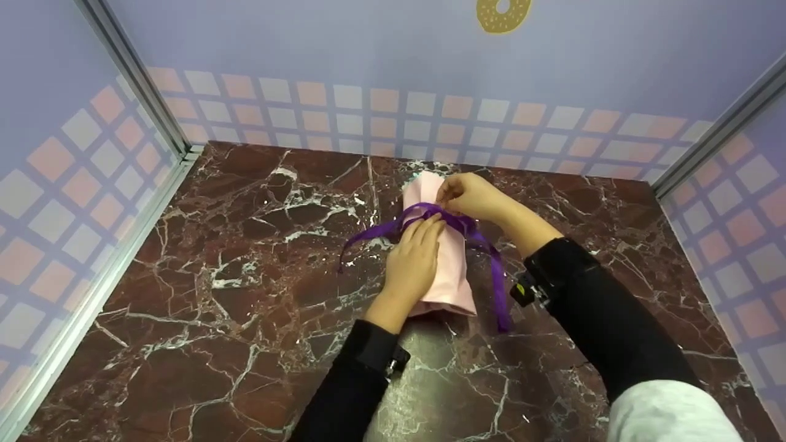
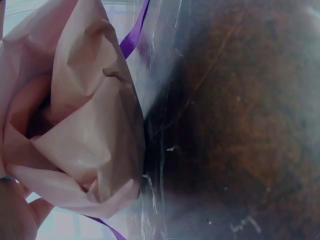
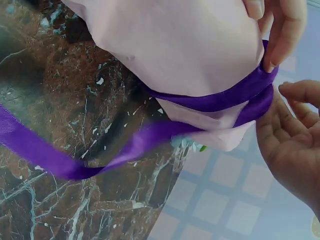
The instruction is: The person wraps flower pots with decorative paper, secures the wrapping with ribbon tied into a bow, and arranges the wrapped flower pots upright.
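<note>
A pink paper-wrapped bundle point(image 1: 451, 261) lies on the dark marbled tabletop. Its gathered, folded paper end point(image 2: 95, 130) fills much of the left wrist view. Purple ribbon point(image 1: 498, 279) goes round the bundle near its far end, one tail trailing left and another right. On top of the paper rests my left hand point(image 1: 412, 258), its fingers fairly straight and pressing at the ribbon. My right hand point(image 1: 476, 195), fingers curled, pinches the ribbon at the bundle's upper right side. Small pale blue flowers point(image 3: 187, 143) peek out at the far end. The ribbon's crossing is partly hidden by fingers.
Lilac panels with pink and white squares enclose the tabletop point(image 1: 245, 319) at the back point(image 1: 344, 55), left and right. Metal strips point(image 1: 138, 67) run along the corners. Small white flecks lie on the marble around the bundle.
</note>
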### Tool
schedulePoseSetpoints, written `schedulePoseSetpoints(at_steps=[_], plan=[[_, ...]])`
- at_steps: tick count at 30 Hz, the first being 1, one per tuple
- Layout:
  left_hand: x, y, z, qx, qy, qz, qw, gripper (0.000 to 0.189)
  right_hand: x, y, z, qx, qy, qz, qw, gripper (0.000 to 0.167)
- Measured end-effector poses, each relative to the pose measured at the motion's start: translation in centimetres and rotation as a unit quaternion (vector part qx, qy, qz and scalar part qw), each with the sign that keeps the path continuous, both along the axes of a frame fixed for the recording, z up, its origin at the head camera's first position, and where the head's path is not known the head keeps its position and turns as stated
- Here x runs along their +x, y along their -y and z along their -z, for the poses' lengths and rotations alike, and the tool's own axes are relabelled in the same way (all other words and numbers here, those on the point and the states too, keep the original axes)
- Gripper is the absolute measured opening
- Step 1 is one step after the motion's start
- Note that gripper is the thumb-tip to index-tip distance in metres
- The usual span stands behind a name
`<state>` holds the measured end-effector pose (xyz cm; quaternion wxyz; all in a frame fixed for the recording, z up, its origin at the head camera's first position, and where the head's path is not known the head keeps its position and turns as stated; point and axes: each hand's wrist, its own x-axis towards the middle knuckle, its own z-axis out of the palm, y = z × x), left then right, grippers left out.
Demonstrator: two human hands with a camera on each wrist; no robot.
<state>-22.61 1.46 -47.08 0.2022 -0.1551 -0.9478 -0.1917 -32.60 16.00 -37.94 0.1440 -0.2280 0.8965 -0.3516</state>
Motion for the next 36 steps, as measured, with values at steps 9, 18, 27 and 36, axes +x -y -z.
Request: schedulePoseSetpoints(at_steps=[9,18,27,36], plan=[[0.2,0.1,0.2,-0.01,-0.007,0.003,0.9999,0.036,0.0,-0.3,0.9,0.029,0.005,-0.017,0.9994,0.021],[0.3,0.1,0.4,-0.002,-0.018,-0.002,0.9998,0.037,-0.1,-0.4,1.3,0.012,-0.014,-0.03,0.9994,0.023],[0.4,0.0,0.4,0.003,-0.023,-0.002,0.9997,0.036,0.6,-0.1,1.3,0.022,-0.041,-0.033,0.9984,0.027],[0.3,-0.1,0.7,0.091,-0.029,-0.013,0.9953,0.033,0.8,0.0,0.4,0.063,-0.065,-0.051,0.9945,0.031]])
